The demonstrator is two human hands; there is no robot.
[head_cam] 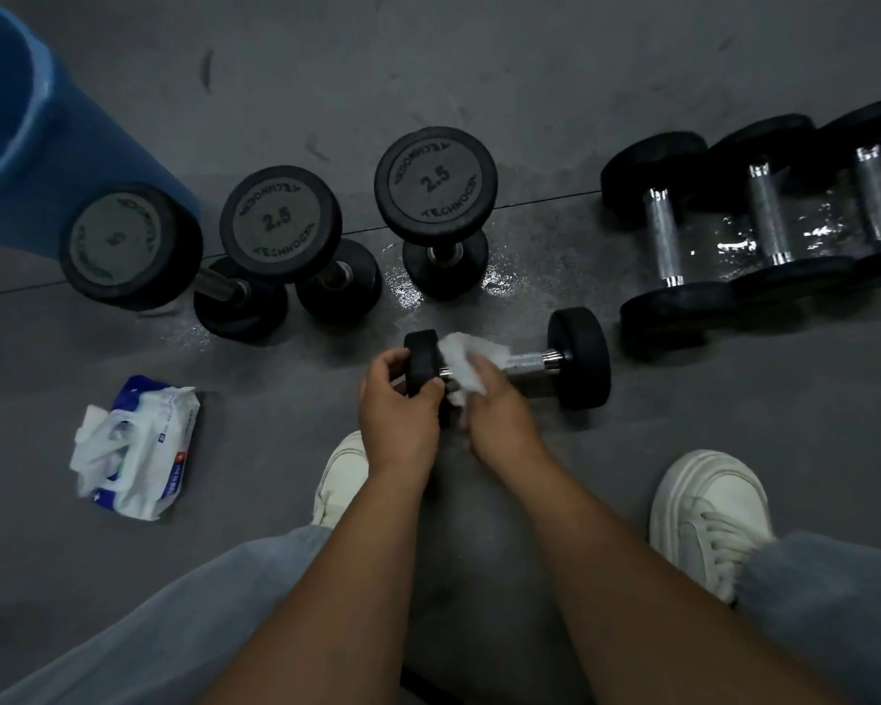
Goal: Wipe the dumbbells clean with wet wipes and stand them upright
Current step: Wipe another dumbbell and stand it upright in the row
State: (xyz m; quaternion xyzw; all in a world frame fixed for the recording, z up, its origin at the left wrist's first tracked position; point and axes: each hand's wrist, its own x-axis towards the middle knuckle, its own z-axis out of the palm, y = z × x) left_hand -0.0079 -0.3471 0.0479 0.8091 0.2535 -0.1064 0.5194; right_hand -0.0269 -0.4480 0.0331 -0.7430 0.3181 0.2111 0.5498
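Hands (398,407) around dumbbell (578,358), wipe (471,356) under right

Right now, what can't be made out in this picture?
Head view only:
The held dumbbell: part of its handle is hidden by the wet wipe and right hand; the left hand covers its left end.
The blue bin: cut off by left edge.
The lying dumbbells: rightmost cut off by right edge.
The wipes pack: print too small.

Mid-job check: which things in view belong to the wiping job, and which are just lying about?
Job: dumbbell held by left hand; wet wipe in right hand; pack of wipes; three standing dumbbells; three lying dumbbells.
Lying about: blue bucket.
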